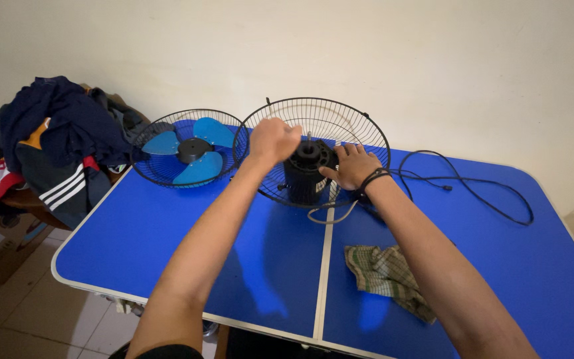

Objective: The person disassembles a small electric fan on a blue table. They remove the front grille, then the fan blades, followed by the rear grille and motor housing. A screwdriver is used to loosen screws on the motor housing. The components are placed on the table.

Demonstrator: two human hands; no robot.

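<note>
On the blue desk (167,233), the left hand (272,139) closes in a fist on the wire guard's (340,116) rim while the right hand (352,165) lies open against the black motor (305,174), steadying it upright near the far edge.

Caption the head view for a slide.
Left hand and right hand on a fan motor in its rear grille, blue table.

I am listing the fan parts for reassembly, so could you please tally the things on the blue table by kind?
Wire guards: 2
Blue blade: 1
Motor: 1
Cord: 1
Cloth: 1
Total: 6
</note>
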